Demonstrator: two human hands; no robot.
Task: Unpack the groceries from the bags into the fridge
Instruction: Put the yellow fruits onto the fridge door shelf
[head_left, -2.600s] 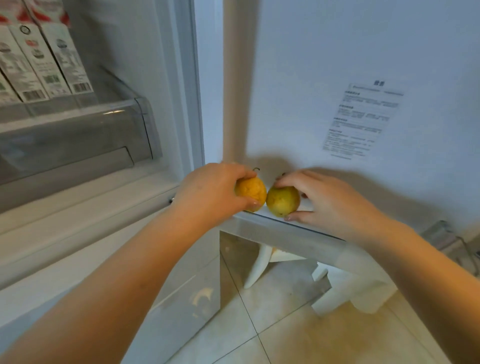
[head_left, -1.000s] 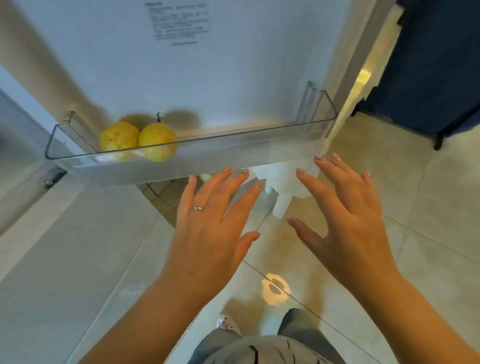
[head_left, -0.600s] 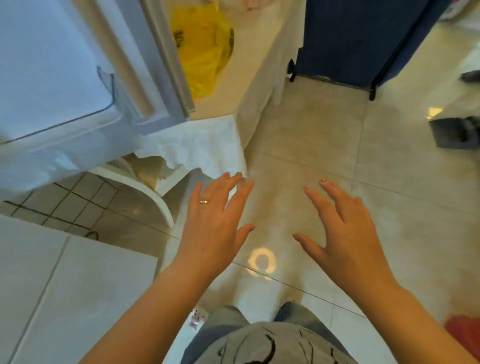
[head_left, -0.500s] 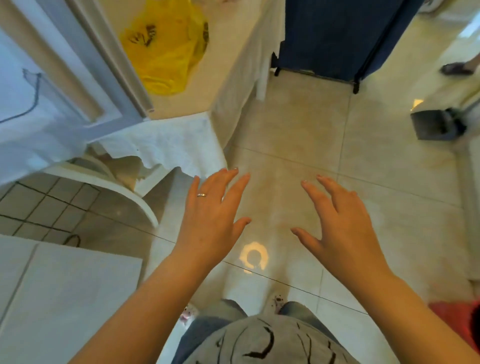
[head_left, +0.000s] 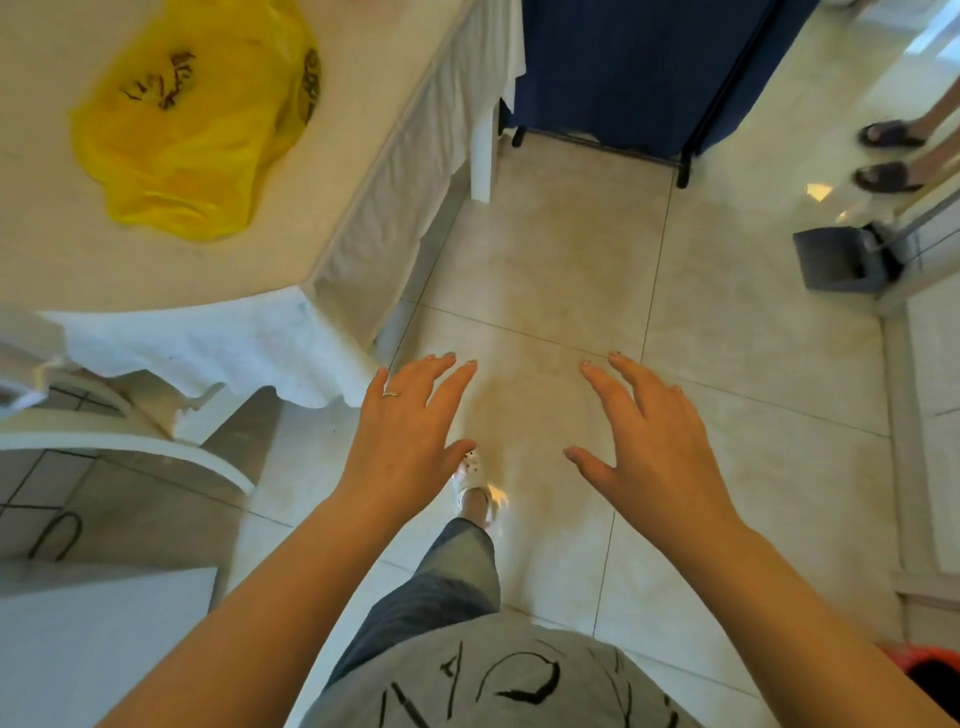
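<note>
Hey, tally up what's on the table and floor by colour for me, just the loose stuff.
Yellow: 1, the plastic bag on the table
Grey: 1, the dustpan on the floor
Total: 2

A crumpled yellow plastic bag with dark lettering lies slumped on the white-clothed table.

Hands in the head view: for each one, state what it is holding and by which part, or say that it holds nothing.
Nothing is held. The left hand and the right hand are both open and empty, fingers spread above the floor.
</note>
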